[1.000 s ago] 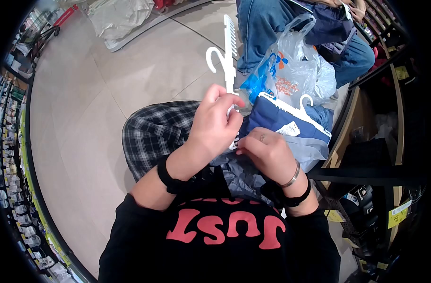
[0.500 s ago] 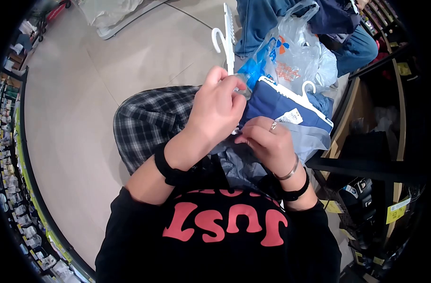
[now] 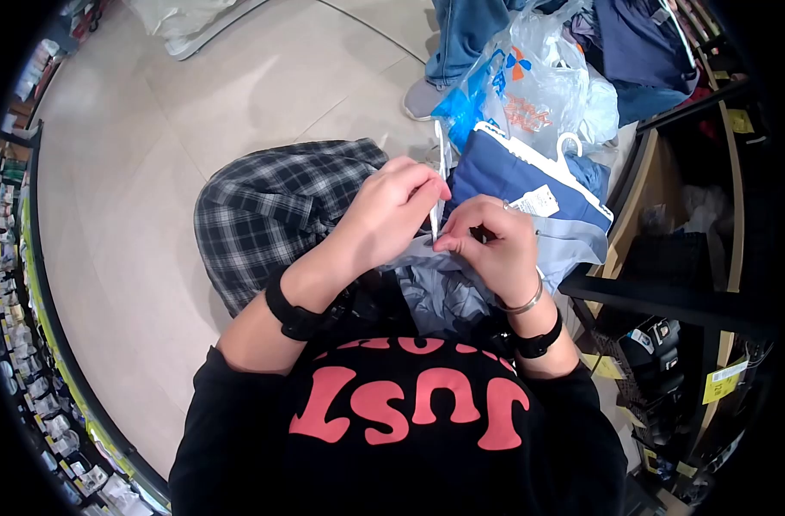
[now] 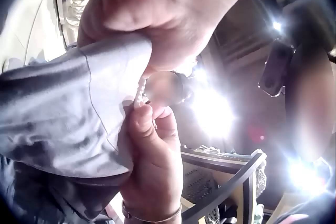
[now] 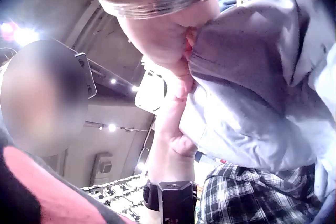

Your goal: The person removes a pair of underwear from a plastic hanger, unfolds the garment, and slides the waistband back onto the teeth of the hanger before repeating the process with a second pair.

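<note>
Hanger [image 3: 434,222] lower; left hand [image 3: 382,217], right hand [image 3: 496,248] fingers [image 3: 459,241] tight on grey garment [image 3: 440,297]

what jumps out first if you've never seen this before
Dead centre, the left hand and right hand meet fingertip to fingertip, both pinching a grey garment over the lap. Just beyond them lies a blue folded garment, with a crumpled plastic bag behind it.

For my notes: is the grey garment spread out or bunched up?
Bunched up: the grey garment hangs in crumpled folds, its top edge pinched by the left hand and the right hand.
</note>
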`<state>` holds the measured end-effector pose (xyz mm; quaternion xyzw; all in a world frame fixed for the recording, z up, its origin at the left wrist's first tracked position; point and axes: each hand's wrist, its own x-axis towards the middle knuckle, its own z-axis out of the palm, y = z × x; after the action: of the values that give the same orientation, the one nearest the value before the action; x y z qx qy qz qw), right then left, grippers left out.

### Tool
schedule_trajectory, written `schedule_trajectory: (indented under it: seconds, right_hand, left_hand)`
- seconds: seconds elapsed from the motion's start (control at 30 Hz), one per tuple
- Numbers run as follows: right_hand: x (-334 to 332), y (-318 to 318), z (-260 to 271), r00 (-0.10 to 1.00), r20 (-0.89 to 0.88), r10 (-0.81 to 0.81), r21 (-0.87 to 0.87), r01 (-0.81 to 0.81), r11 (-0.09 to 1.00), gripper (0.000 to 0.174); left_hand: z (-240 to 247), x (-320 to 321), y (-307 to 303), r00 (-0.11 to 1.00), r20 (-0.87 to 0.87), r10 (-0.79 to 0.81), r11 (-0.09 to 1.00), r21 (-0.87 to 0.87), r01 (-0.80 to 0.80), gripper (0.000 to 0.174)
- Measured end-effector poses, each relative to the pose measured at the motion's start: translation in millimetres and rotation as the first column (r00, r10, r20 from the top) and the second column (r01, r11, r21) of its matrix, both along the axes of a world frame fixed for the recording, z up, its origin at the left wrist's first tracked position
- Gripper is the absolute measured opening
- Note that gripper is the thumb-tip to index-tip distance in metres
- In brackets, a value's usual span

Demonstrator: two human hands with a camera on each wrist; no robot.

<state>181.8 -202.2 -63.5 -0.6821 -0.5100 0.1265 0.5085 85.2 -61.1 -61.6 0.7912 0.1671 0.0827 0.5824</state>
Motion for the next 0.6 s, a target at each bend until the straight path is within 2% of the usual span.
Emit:
schedule_trajectory:
  seconds: [0.1,0.2,0.3,0.4,0.6]
  right_hand:
    - [-1.1,-2.4,-1.1,0.995,-0.097,0.001,-0.011,-0.002,1.000,0.021]
    - [2.0,-5.0,-4.6,0.977,-0.214,0.000,0.011,0.002,1.000,0.019]
    - [2.7,-5.9,-7.3,0.955,-0.295,0.018,0.021,-0.012,1.000,0.018]
    - [2.5,-4.5,-5.4,0.954,-0.299,0.030,0.017,-0.026,1.000,0.017]
    - [6.5,-6.8,-6.5,0.948,-0.313,0.066,-0.002,-0.070,0.998,0.022]
  left_hand:
    - [0.2,-9.8,0.3,0.993,0.091,-0.076,0.996,-0.040,0.080,0.023]
    - [-3.7,-16.9,0.7,0.934,0.307,-0.185,0.980,-0.008,0.197,0.041]
    - [-5.4,-17.6,9.3,0.912,0.284,-0.296,0.948,0.204,0.245,0.057]
    - [-3.8,-16.4,5.7,0.924,0.267,-0.274,0.955,0.190,0.228,0.059]
    - [-1.7,-14.9,4.0,0.930,0.264,-0.255,0.955,0.218,0.199,0.050]
